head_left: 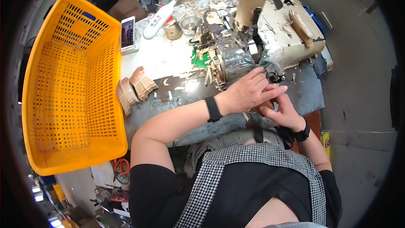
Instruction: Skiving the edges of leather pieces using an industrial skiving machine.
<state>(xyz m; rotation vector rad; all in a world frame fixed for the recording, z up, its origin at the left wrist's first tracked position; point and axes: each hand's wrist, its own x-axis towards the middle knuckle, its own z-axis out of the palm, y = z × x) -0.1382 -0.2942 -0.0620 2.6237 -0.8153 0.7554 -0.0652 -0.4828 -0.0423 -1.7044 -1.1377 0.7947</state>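
Your right hand (285,112) appears to pinch a small brown piece (266,105) just left of its fingers, beneath your half-curled left hand (248,90), whose hold you cannot tell.

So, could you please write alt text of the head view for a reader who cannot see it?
A person's left hand and right hand come together at a small brown piece, mostly hidden, beside a worn cream machine littered with scraps. Farther left are two tan bundles, a phone and a large yellow basket.
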